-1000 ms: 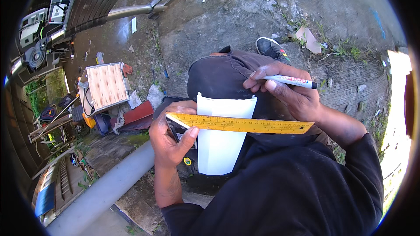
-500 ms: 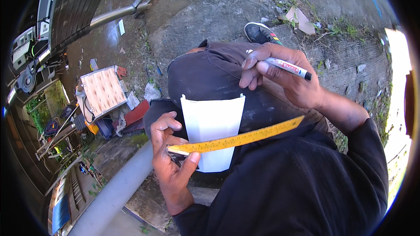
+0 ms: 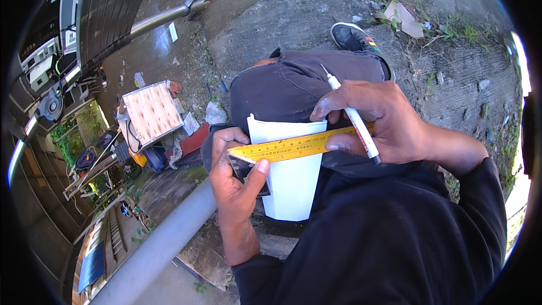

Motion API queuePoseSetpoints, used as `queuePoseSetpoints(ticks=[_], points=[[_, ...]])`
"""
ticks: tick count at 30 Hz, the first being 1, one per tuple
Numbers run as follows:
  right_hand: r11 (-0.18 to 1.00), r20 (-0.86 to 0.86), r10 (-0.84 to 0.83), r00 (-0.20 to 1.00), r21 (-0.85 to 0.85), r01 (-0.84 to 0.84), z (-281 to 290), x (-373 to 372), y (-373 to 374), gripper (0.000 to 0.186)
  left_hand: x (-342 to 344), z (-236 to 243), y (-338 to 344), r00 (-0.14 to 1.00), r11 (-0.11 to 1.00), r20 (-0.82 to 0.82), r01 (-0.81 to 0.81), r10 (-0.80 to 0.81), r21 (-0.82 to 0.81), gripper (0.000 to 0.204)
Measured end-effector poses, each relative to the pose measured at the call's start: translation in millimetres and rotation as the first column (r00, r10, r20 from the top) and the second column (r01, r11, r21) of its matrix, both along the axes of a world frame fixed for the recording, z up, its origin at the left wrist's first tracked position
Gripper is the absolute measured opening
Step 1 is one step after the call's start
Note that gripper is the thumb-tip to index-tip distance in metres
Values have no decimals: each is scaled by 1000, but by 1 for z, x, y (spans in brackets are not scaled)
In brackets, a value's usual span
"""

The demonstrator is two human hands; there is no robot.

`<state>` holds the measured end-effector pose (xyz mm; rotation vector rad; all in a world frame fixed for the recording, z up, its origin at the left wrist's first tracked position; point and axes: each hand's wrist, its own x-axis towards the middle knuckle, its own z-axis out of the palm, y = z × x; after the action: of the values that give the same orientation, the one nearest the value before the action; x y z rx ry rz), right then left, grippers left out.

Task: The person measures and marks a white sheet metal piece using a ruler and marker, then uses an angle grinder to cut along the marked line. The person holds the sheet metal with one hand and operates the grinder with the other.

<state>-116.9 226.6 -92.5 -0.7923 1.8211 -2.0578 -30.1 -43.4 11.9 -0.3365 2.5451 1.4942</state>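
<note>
My left hand grips the dark stock of a yellow try square at the left side of a white folded piece, which lies over my lap. The blade crosses the piece near its upper part. My right hand holds a white marker between its fingers, slanted with its thin tip up and to the left. Its thumb presses on the yellow blade, and its forefinger reaches the white piece's top right corner. The far end of the blade passes under my right hand.
My dark-trousered knee and shoe lie beyond on rough concrete with debris and weeds. At left stand a silver case with a pale panel, other tools and a metal railing. A grey pipe runs diagonally at lower left.
My right hand has come down onto the square, its thumb now on the blade, and the marker has turned steeper. The square, tilted half a second ago, sits higher across the white piece.
</note>
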Motion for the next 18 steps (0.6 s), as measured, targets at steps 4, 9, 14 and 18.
queuePoseSetpoints(ticks=[4,9,14,18], points=[[998,38,-5,999,69,2,8,1,-5,34,-3,0,0,1000,998,-2,6,-7,-64,23],[988,72,-31,997,151,20,13,5,-9,27,-5,4,9,999,997,8,-42,43,-61,33],[997,164,-18,986,79,5,19,9,-12,22,2,12,24,991,991,29,-131,132,-34,57],[993,191,-35,981,122,12,26,13,-11,29,1,21,20,964,983,205,-182,171,37,38]])
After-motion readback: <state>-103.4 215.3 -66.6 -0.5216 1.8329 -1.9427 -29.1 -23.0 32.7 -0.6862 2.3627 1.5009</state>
